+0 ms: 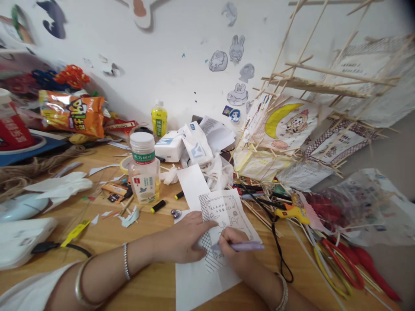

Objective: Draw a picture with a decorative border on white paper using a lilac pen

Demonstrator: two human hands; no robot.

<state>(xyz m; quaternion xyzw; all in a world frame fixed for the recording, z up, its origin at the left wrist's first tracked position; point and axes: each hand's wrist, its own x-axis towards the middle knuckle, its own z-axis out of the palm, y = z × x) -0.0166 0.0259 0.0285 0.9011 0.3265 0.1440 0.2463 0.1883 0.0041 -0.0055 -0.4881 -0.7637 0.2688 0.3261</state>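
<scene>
A sheet of paper with line drawings, handwriting and a cross-hatched border lies over plain white paper on the wooden table. My left hand rests on the sheet's left side, fingers stretched out, holding nothing. In my right hand is a lilac pen, pinched between the fingers, with the hand low on the drawing. The pen's tip is hidden by the fingers. Close to my left hand are small shiny balls and a black marker cap.
A plastic tea bottle, tissue packs and a chip bag stand behind. To the right are a stick frame with drawn panels, a yellow glue gun, a black cable and scissors. Paper scraps lie left.
</scene>
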